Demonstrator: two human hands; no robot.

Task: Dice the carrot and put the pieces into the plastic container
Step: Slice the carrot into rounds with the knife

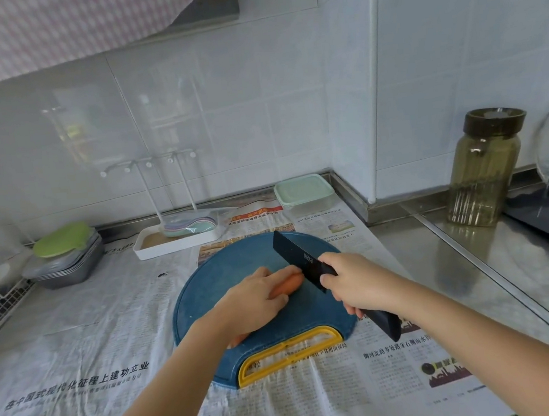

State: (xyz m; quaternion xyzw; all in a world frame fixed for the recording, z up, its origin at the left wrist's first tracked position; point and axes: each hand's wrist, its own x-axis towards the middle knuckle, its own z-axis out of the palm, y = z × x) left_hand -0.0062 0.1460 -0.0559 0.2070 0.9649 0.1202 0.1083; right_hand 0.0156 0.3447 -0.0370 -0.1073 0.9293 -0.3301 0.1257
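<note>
The left hand (pixel 251 297) covers most of the carrot (pixel 287 285); only its two ends peek out. The right hand (pixel 354 284) hides part of the knife (pixel 296 254) handle.

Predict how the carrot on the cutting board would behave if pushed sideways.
The carrot looks round, so it would probably roll on the cutting board; the left hand holding it likely prevents that. It lies straight, so it seems stiff and should shift whole.

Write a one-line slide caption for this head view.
Left hand steadies a carrot on a blue cutting board; right hand holds a black cleaver at its end; lidded plastic container behind.
</note>
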